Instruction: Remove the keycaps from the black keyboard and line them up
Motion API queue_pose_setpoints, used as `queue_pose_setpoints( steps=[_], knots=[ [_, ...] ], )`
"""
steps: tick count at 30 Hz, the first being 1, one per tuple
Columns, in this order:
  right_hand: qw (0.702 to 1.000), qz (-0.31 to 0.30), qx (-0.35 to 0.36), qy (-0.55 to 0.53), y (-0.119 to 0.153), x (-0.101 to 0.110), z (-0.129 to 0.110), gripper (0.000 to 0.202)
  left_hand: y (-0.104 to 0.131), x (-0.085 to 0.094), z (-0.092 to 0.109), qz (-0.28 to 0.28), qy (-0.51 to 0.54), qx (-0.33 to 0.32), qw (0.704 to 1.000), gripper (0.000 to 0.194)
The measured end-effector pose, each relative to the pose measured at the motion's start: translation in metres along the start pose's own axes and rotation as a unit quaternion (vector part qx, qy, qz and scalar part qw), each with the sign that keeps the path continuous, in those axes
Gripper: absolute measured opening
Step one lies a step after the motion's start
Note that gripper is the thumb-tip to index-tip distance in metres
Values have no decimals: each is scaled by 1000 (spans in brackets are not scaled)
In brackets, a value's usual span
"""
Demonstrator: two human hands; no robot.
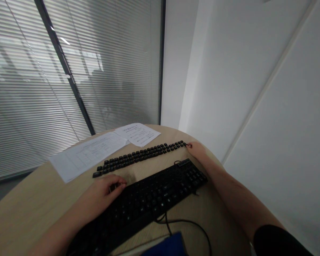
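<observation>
A black keyboard (149, 195) lies slanted across the table in front of me. Beyond it, loose black keycaps (134, 156) stand in rows. My right hand (196, 150) is at the right end of these rows, its fingertips pinched on a small black keycap (188, 145). My left hand (110, 188) rests at the keyboard's upper left edge with fingers curled and thumb close to them. Whether anything sits between those fingers is too dark and small to tell.
Printed papers (88, 153) lie on the round wooden table (26, 202) behind the keycaps. A black cable (194, 223) loops near a blue object (165, 245) at the front edge. A white wall (245, 89) stands on the right, a window with blinds (117, 71) ahead.
</observation>
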State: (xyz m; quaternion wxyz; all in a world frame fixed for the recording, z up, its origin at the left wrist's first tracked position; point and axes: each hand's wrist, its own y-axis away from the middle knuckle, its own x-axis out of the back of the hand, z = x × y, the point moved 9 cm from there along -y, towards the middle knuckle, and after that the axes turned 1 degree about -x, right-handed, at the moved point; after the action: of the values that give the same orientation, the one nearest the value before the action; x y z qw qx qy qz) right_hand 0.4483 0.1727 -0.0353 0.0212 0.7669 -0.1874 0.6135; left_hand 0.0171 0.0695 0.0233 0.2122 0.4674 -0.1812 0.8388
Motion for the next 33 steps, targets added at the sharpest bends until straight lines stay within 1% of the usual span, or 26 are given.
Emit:
queue_pose_setpoints(
  steps=[5, 10, 14, 20, 24, 27, 30, 33],
  knots=[
    [1000, 6, 9, -2, 1, 0, -4, 38, 1, 1, -1, 5, 1, -2, 1000, 34],
    [1000, 12, 9, -6, 0, 3, -3, 40, 2, 3, -3, 2, -12, -2, 1000, 35],
    [1000, 18, 9, -8, -1, 5, 0, 45, 1, 7, -8, 16, -13, 3, 1000, 34],
    [1000, 11, 26, -12, -1, 2, -3, 39, 1, 14, -12, 20, -18, 13, 1000, 41],
    [1000, 10, 24, -12, -1, 2, -4, 39, 3, 19, -15, 26, -29, 28, 999, 44],
    [1000, 7, 21, -12, -1, 2, -3, 39, 4, 24, -16, 37, -32, 26, 998, 45],
    [1000, 7, 20, -11, -1, 3, -3, 37, 4, 27, -23, 43, -33, 28, 998, 45],
    [1000, 11, 19, -11, 1, 5, -4, 38, 5, 29, -34, 39, -37, 38, 998, 46]
  ],
)
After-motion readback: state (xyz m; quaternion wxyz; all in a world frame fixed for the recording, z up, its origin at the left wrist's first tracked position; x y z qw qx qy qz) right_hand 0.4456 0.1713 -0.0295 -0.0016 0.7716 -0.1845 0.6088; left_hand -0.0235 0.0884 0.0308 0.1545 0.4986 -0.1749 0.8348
